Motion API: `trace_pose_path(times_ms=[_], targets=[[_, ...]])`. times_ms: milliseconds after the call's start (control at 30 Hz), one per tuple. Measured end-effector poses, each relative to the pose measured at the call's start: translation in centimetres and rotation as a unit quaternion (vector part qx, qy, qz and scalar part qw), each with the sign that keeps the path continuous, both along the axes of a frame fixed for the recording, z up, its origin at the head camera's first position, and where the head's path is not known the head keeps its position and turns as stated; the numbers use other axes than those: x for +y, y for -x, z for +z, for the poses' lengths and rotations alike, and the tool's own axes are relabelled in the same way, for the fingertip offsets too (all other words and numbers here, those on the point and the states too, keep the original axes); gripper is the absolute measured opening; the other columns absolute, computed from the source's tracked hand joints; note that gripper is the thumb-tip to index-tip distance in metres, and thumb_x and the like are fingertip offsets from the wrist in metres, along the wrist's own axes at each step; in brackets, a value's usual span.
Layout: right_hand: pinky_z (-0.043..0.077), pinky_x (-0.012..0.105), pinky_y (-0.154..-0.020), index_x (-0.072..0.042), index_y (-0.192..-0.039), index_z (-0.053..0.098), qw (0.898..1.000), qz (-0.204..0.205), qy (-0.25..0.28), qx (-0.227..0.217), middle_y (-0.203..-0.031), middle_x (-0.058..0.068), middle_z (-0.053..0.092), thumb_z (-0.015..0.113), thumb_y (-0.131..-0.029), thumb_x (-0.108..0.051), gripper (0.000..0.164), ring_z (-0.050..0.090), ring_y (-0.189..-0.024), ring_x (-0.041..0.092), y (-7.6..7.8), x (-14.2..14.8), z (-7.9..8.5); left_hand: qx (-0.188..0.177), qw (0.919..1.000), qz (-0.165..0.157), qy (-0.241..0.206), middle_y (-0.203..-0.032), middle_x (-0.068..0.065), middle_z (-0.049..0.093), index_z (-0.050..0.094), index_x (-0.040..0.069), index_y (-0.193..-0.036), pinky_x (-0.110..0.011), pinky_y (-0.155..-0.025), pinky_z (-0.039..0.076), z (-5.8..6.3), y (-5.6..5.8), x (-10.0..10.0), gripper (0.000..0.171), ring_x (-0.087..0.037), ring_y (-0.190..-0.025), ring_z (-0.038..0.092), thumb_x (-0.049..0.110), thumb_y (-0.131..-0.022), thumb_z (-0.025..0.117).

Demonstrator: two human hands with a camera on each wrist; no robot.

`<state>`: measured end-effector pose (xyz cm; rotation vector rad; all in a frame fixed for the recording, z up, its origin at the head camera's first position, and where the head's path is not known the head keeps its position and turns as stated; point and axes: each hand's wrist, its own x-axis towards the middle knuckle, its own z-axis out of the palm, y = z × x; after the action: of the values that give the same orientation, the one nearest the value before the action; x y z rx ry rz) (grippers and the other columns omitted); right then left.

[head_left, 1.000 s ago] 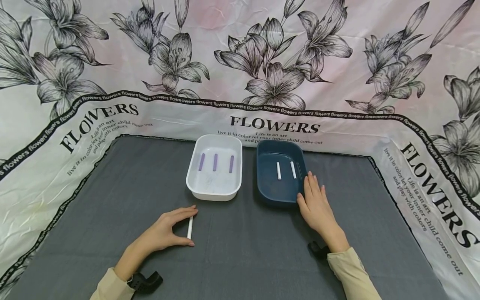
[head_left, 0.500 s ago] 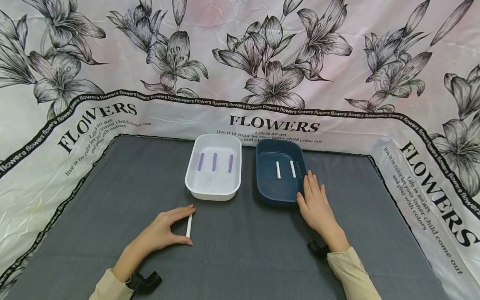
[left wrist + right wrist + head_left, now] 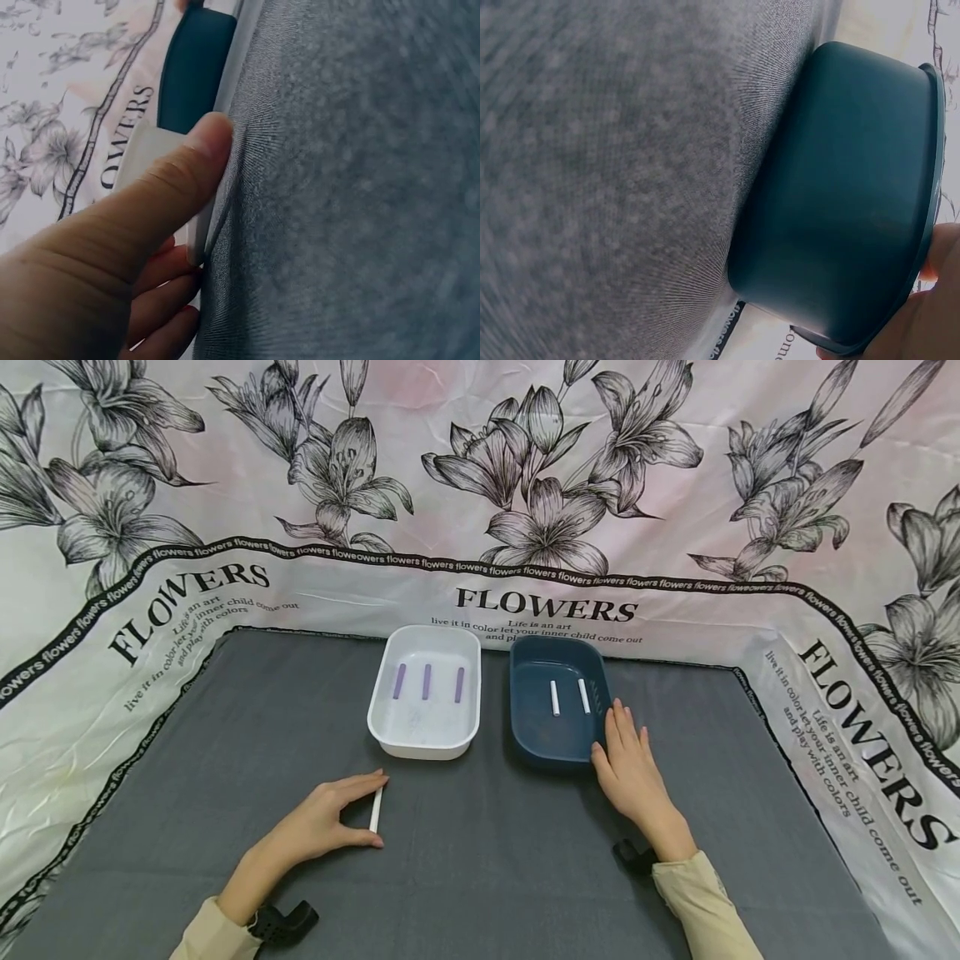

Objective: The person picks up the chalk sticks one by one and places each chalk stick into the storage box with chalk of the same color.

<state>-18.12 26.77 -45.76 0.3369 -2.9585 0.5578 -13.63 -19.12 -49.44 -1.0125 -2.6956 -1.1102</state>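
My left hand (image 3: 322, 822) pinches a white chalk stick (image 3: 376, 812) end to end between thumb and fingertips, low over the grey cloth. In the left wrist view, the thumb and fingers of this hand cover much of what lies behind them. My right hand (image 3: 636, 772) lies with straight fingers along the right side of a dark blue tub (image 3: 551, 752), its fingertips at the rim. Two white chalk sticks (image 3: 555, 698) lie inside that tub. To its left stands a white tub (image 3: 423, 731) with three purple chalk sticks (image 3: 427, 682) in a row.
A grey cloth (image 3: 480, 877) covers the table, framed by a white border with printed words. Behind the tubs rises a pale cloth (image 3: 435, 460) with black flower drawings. Each wrist carries a black band (image 3: 285, 924).
The head view has drifted very slightly. Both hands keep their hold and place, and the tubs and chalk stay where they were.
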Motion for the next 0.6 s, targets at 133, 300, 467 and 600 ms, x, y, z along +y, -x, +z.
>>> trace_pose_path(times_ms=[133,300,467,600], targets=[[0.007,0.063,-0.116,0.011,-0.153,0.016,1.0,-0.001,0.0,-0.001,-0.164,0.022,0.004,0.038,-0.105,-0.025,0.064,0.004,-0.151,0.038,-0.1,0.0,0.1,-0.01,0.9998,0.002,0.015,-0.136,-0.019,0.059,0.057,-0.002,-0.137,-0.051,-0.096,0.049,0.5,0.0,0.2,0.084,-0.035,-0.123,0.057,0.043,-0.072,0.085],[0.007,0.063,-0.116,0.011,-0.153,0.016,1.0,0.0,0.001,-0.001,-0.164,0.022,0.004,0.038,-0.105,-0.025,0.064,0.001,-0.151,0.036,-0.1,0.1,0.0,-0.012,0.9995,-0.008,0.028,-0.135,-0.019,0.059,0.056,-0.004,-0.137,-0.05,-0.096,0.049,1.1,0.3,0.4,0.084,-0.035,-0.123,0.058,0.043,-0.072,0.085],[0.006,0.062,-0.116,0.011,-0.153,0.016,1.0,0.0,0.002,-0.001,-0.164,0.023,0.004,0.039,-0.105,-0.024,0.064,0.003,-0.15,0.038,-0.1,0.1,0.1,0.005,0.9992,-0.018,0.034,-0.135,-0.019,0.06,0.057,-0.005,-0.136,-0.049,-0.096,0.049,1.7,0.5,0.8,0.085,-0.033,-0.123,0.058,0.042,-0.072,0.085],[0.007,0.063,-0.116,0.012,-0.153,0.017,1.0,0.0,0.001,0.001,-0.164,0.023,0.005,0.038,-0.105,-0.025,0.064,0.003,-0.15,0.038,-0.1,0.1,0.2,0.006,0.9989,-0.026,0.038,-0.137,-0.017,0.059,0.055,-0.005,-0.137,-0.049,-0.097,0.048,2.2,0.7,1.3,0.085,-0.032,-0.124,0.057,0.042,-0.073,0.085]])
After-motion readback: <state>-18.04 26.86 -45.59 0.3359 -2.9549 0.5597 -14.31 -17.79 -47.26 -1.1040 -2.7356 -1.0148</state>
